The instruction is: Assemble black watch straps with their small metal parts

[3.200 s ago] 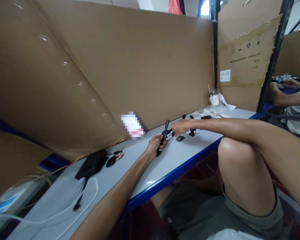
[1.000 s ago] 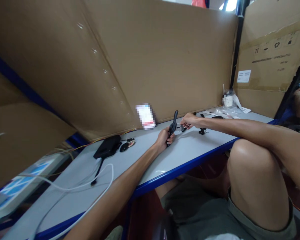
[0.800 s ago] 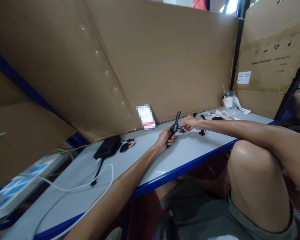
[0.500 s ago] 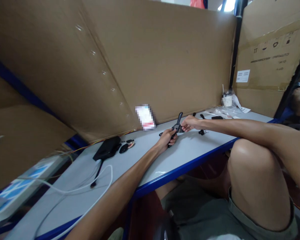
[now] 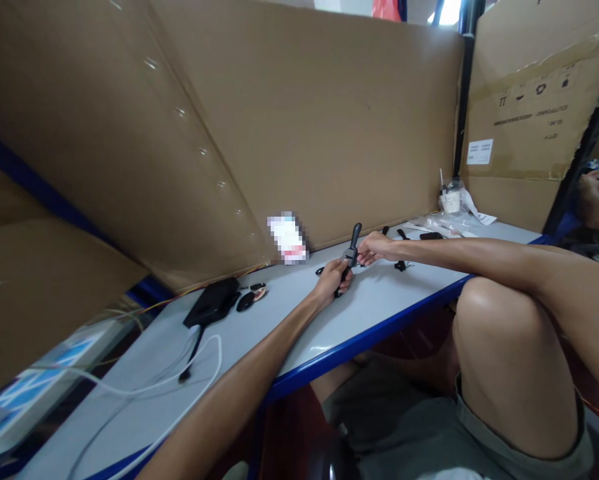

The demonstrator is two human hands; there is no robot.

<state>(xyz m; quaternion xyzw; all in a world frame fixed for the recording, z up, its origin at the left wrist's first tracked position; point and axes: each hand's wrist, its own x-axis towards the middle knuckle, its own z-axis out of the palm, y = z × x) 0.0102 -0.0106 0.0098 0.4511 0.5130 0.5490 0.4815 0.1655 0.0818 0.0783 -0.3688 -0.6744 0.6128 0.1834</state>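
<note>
My left hand (image 5: 333, 279) is wrapped round the lower end of a long black handle-shaped part (image 5: 352, 245), holding it tilted up off the grey table (image 5: 299, 320). My right hand (image 5: 372, 247) reaches in from the right and pinches at the middle of that same part; what its fingertips grip is too small to name. A small black clip-like piece (image 5: 400, 265) lies on the table just right of my right hand. My raised right knee (image 5: 484, 313) sits under my right forearm.
A black pouch (image 5: 210, 303) and small dark oval pieces (image 5: 252, 297) lie to the left, with white cables (image 5: 179, 383) trailing toward me. Plastic bags and a small white pot (image 5: 449, 200) sit at the far right. Cardboard walls surround the table. Another person's hand (image 5: 592, 193) shows far right.
The black part has stayed in my left hand while my right hand worked at its middle. The view has shifted slightly; the part tilted a little and came back upright.
</note>
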